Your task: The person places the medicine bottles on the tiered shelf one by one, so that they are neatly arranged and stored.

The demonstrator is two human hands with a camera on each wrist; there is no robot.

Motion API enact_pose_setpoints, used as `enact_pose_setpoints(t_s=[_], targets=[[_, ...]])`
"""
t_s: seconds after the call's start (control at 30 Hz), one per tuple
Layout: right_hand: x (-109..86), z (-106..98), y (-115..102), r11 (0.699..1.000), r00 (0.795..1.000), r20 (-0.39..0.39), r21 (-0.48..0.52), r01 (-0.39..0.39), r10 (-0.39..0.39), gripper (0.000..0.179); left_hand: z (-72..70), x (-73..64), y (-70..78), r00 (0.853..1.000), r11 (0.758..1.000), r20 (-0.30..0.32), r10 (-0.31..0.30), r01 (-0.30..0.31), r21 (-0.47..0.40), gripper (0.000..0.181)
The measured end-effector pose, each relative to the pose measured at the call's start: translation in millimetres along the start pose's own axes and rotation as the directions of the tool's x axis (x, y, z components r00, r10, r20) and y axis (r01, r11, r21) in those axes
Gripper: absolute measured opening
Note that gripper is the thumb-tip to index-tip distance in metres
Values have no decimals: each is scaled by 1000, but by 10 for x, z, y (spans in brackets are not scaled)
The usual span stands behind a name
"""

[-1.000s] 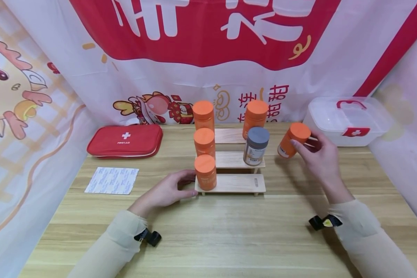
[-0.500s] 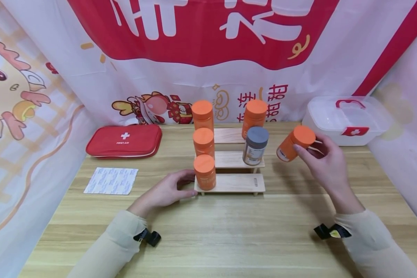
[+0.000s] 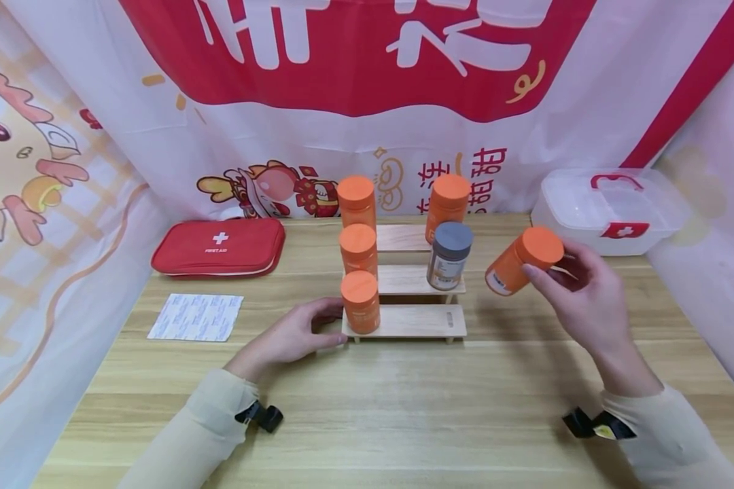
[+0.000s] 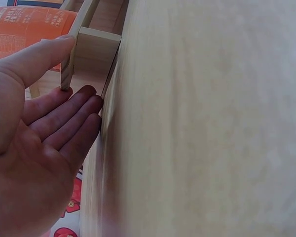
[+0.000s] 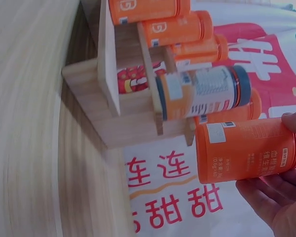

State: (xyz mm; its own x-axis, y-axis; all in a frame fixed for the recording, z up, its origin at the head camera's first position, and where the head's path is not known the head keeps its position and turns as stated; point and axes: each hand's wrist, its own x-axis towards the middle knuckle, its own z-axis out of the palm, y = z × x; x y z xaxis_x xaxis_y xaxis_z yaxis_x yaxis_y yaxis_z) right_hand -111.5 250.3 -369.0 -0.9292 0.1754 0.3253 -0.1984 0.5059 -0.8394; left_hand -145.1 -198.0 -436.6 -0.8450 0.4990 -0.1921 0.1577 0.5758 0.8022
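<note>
An orange-lidded orange bottle (image 3: 522,261) is held in my right hand (image 3: 593,299), thumb on the near side and fingers behind. It tilts in the air to the right of a three-step wooden rack (image 3: 418,320). My left hand (image 3: 296,333) grips the left end of the lowest step. In the left wrist view the thumb and index fingertip (image 4: 63,93) touch opposite edges of that board; the other fingers reach beneath. Orange bottles stand on the left of each step, including one on the lowest step (image 3: 361,305). A grey-lidded bottle (image 3: 450,255) stands at the middle step's right.
Another orange bottle (image 3: 448,207) stands at the top step's right. A red first-aid pouch (image 3: 220,248) and a white blister sheet (image 3: 197,317) lie to the left on the wooden table (image 3: 404,421). A clear lidded box (image 3: 612,210) stands at the back right.
My right hand has moved to the right and towards me with the orange bottle, which now tilts more and is farther from the table. The left hand has stayed at the rack.
</note>
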Motion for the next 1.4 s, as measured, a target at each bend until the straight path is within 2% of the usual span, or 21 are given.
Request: enact_pose_setpoints(t_s=[0.23, 0.4, 0.63, 1.07, 1.4], targets=[[-81, -1, -102, 998, 997, 14, 12, 70, -70, 57, -4, 5, -4, 1000, 1000, -6, -17, 17, -2, 71], [-120, 11, -140, 997, 997, 30, -21, 72, -71, 58, -2, 16, -2, 1000, 1000, -7, -13, 13, 5, 71], [-165, 26, -190, 996, 995, 55, -10, 86, -85, 58, 4, 22, 1, 1000, 1000, -4, 26, -25, 14, 69], [-266, 117, -254, 990, 982, 134, 50, 128, -134, 57, 6, 15, -10, 1000, 1000, -6, 22, -22, 8, 69], [-319, 247, -259, 989, 969, 203, 68, 130, -141, 55, 6, 24, -20, 1000, 1000, -4, 12, -12, 16, 70]])
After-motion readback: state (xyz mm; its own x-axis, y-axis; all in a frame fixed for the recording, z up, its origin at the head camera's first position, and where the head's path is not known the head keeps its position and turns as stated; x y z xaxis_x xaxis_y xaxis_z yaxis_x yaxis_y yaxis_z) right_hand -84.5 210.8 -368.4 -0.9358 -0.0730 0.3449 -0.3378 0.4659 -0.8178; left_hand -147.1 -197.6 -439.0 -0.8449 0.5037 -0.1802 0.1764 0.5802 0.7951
